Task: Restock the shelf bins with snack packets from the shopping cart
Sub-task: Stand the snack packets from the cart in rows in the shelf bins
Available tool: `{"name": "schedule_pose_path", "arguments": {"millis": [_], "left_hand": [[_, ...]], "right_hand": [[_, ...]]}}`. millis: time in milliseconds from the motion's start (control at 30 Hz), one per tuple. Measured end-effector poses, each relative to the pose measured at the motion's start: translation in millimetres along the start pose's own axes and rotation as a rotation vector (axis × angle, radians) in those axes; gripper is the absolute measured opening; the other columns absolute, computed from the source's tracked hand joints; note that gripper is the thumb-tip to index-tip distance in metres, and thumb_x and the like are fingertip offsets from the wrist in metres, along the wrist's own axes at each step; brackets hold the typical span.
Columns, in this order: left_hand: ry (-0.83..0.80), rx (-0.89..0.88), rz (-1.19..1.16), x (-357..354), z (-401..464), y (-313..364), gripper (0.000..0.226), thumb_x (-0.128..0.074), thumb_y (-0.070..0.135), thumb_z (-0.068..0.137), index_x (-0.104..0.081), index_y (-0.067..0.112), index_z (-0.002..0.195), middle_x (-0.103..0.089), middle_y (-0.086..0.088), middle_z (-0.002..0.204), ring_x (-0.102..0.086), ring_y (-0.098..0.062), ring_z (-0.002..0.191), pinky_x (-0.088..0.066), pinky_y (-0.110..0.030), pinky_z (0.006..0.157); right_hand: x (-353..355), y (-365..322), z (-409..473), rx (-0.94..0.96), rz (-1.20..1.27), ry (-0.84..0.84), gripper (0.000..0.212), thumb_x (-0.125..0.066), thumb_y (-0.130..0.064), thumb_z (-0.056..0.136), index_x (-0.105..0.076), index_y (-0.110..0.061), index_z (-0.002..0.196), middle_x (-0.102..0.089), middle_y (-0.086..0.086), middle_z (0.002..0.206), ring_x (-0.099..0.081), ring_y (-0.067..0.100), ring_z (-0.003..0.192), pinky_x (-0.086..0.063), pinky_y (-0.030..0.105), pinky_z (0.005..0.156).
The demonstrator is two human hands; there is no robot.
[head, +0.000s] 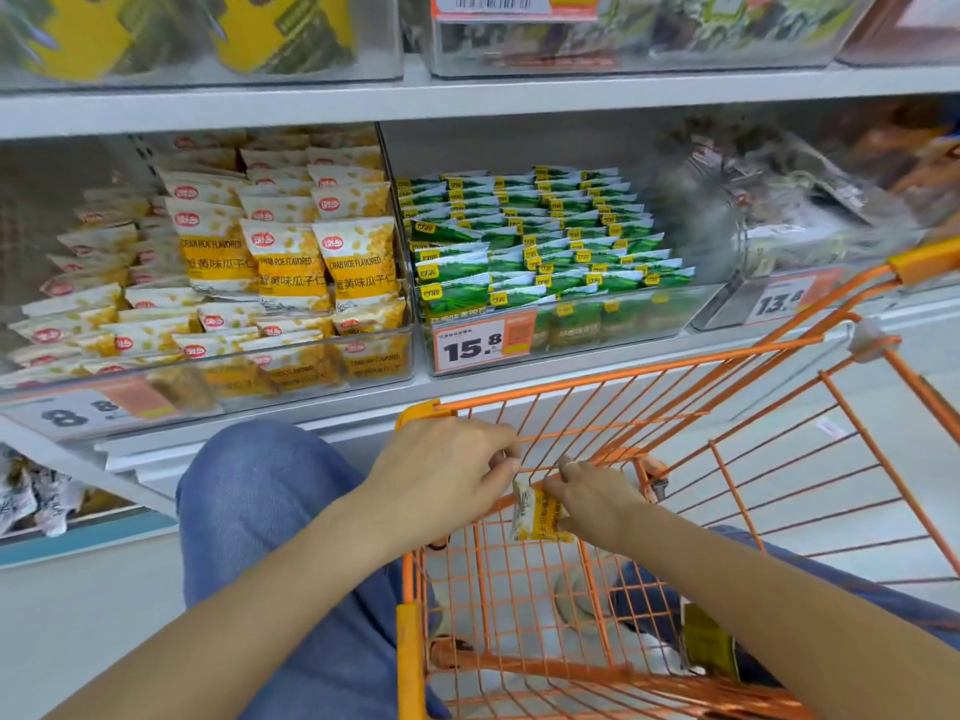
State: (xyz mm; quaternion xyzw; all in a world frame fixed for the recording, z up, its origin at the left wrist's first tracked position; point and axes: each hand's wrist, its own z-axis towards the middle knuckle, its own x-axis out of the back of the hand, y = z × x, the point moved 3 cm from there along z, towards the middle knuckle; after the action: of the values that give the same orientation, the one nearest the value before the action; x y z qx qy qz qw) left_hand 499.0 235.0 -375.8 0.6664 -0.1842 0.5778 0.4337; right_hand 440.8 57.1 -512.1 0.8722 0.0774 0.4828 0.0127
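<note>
The right hand (pixel 597 493) pinches a yellow snack packet (pixel 535 514) inside the orange cart (pixel 675 407). The left hand (pixel 441 472), fingers curled, touches the packet's top edge. Beyond the cart, a shelf bin (pixel 311 371) holds matching packets.

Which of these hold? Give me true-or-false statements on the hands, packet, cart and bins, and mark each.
1. The right hand holds a yellow packet. True.
2. The left hand is reaching into the green bin. False: it is at the cart rim, by the packet.
3. The green bin's price tag reads 15.8. True.
4. The cart is blue. False: it is orange.
5. The yellow bin sits right of the green one. False: left.
</note>
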Motion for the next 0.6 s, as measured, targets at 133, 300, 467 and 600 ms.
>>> {"name": "schedule_pose_path", "arguments": {"millis": [133, 300, 467, 600], "left_hand": [[-0.005, 0.007, -0.021, 2, -1, 2, 0.021, -0.047, 0.039, 0.095, -0.066, 0.033, 0.104, -0.069, 0.016, 0.093, -0.062, -0.003, 0.088, -0.043, -0.02, 0.066], [-0.004, 0.013, -0.074, 3, -2, 0, 0.019, -0.05, 0.038, 0.095, -0.067, 0.034, 0.103, -0.069, 0.018, 0.089, -0.062, -0.001, 0.086, -0.044, -0.021, 0.068], [-0.03, 0.039, -0.14, 3, 0, -2, 0.016, -0.051, 0.039, 0.093, -0.066, 0.038, 0.101, -0.067, 0.021, 0.087, -0.061, 0.0, 0.086, -0.046, -0.023, 0.071], [-0.041, 0.082, -0.416, 9, 5, -3, 0.03, -0.059, 0.041, 0.091, -0.058, 0.035, 0.121, -0.062, 0.02, 0.112, -0.056, 0.005, 0.104, -0.049, -0.024, 0.089]], "right_hand": [[0, 5, -2, 0.025, 0.047, 0.002, 0.052, -0.061, -0.038, 0.09, -0.043, -0.023, 0.136, -0.044, 0.008, 0.132, -0.051, 0.027, 0.115, -0.048, 0.038, 0.084], [7, 11, -7, 0.035, 0.312, -0.074, 0.025, -0.065, -0.031, 0.087, -0.054, -0.021, 0.108, -0.064, 0.003, 0.11, -0.06, 0.022, 0.101, -0.05, 0.036, 0.082], [65, 12, -27, 0.092, 0.512, -0.017, 0.028, -0.074, -0.028, 0.081, -0.064, -0.022, 0.106, -0.064, 0.0, 0.106, -0.059, 0.015, 0.1, -0.044, 0.029, 0.08], [120, 15, -51, 0.126, 0.789, 0.067, 0.026, -0.08, -0.022, 0.075, -0.064, -0.025, 0.095, -0.065, 0.002, 0.088, -0.054, -0.002, 0.061, -0.045, 0.026, 0.065]]}}
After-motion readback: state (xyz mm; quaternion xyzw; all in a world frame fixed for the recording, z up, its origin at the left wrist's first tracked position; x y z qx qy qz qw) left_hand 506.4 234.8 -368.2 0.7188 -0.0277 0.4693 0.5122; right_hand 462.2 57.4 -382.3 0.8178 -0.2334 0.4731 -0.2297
